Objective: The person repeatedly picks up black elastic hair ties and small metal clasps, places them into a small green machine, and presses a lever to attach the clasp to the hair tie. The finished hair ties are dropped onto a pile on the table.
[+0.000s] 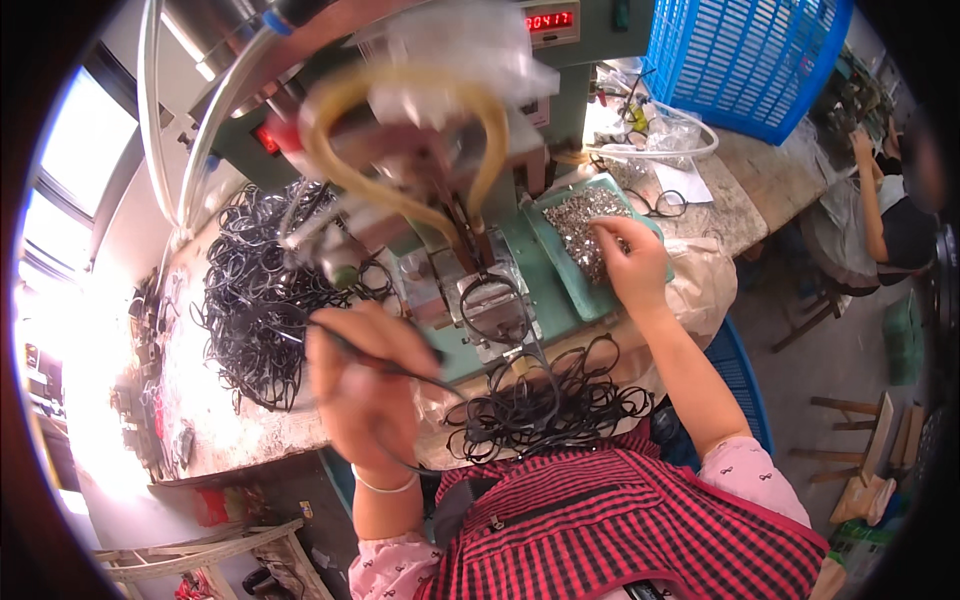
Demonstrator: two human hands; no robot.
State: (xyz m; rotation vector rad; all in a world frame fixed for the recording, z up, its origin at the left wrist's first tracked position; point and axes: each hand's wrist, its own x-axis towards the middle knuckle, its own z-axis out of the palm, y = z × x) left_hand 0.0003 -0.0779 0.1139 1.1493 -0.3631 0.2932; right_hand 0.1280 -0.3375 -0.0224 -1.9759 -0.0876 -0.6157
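Note:
My left hand (365, 375), smeared by motion, is closed on a thin black band that trails down toward my wrist. It is between the big heap of black bands (265, 310) and the press's metal work block (505, 345). Another black loop (495, 308) lies across that block, under the press tool (478, 240). My right hand (635, 265) reaches over a green tray (572, 285) of small shiny metal pieces (585, 225). Its fingers are pinched together at the pieces; what they hold, if anything, is hidden.
A green press machine (600, 55) with a red lit display stands ahead, yellow tubing (400, 80) looped in front. More black bands (545, 405) lie along the table's near edge. A blue basket (745, 65) is at the far right, and another person (890, 215) sits beyond.

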